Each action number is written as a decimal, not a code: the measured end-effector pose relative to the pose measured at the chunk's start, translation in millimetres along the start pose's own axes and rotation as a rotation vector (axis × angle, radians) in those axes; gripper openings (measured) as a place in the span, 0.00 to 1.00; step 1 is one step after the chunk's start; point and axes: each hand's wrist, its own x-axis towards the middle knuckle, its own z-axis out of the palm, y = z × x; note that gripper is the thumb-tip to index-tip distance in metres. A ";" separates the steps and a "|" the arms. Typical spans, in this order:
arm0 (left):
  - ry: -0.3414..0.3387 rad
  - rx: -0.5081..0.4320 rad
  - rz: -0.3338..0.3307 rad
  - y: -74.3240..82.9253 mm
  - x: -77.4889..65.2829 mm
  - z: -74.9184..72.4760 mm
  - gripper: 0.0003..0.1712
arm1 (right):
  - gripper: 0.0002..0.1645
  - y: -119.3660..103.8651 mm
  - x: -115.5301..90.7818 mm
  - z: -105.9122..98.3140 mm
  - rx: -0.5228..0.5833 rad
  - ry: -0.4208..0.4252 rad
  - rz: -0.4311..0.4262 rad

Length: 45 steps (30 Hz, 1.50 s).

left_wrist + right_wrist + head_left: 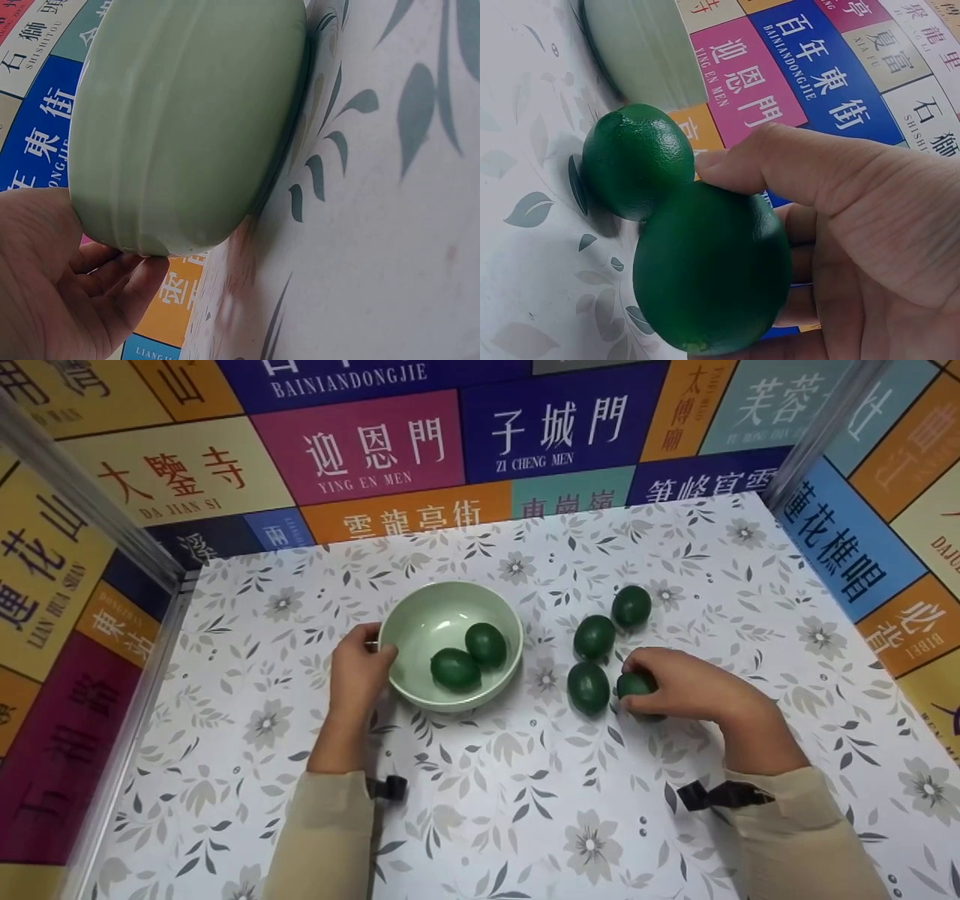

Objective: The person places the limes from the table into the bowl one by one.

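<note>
A pale green bowl (412,634) stands on the table with two dark green limes inside, one lime (454,669) lower left of the other lime (486,645). My left hand (357,671) holds the bowl's left side, thumb at the rim and fingers against the outer wall, as the left wrist view shows. To the right of the bowl, my right hand (686,686) grips a lime (712,270) between thumb and fingers, low at the tabletop. Just left of it lies another lime (589,688). Behind are a lime (594,637) and a farther lime (631,607).
The table (465,802) has a white covering printed with grey leaves and flowers. Colourful panels (360,450) with Chinese lettering wall it off at the back and on both sides. Each sleeve carries a dark strap at the wrist, such as the right strap (727,795).
</note>
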 end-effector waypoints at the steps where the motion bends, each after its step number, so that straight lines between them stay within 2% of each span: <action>1: 0.000 0.001 -0.001 0.0 -0.1 -0.2 0.27 | 0.16 0.0 0.5 0.1 0.000 0.004 -0.003; 15: 0.001 0.001 0.040 -0.7 -0.5 -0.2 0.27 | 0.21 -0.4 2.7 -1.1 0.005 0.062 -0.002; 36: 0.006 -0.012 0.027 0.0 -1.9 -0.4 0.27 | 0.26 -6.0 8.8 0.4 0.038 0.148 -0.060; 45: 0.004 -0.003 0.010 1.5 -1.8 0.1 0.28 | 0.28 -10.4 11.3 -4.7 0.045 0.152 -0.035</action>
